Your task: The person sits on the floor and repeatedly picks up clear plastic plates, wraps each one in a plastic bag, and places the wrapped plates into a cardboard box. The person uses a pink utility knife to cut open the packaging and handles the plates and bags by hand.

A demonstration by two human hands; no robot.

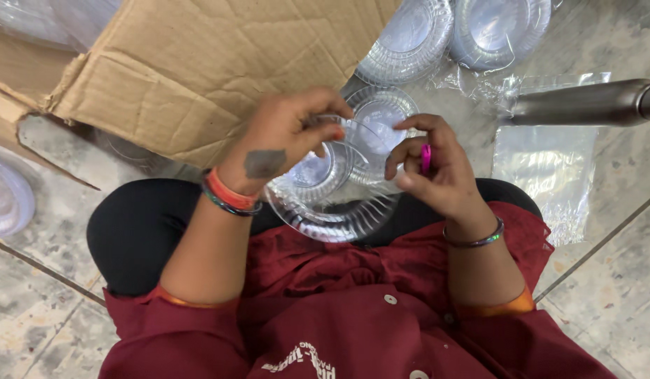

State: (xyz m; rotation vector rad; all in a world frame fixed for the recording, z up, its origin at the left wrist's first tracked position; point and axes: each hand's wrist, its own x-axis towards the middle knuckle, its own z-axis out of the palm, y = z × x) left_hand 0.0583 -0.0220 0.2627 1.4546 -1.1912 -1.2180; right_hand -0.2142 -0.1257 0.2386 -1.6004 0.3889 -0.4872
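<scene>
Clear plastic plates, a small stack, held over the lap between both hands. Left hand: grip pinched on the upper rim of one plate. Right hand: fingers curled against the stack's right edge, a pink object between them. Behind: cardboard box flap, bagged plates on the tiled floor, metal pipe at right.
</scene>
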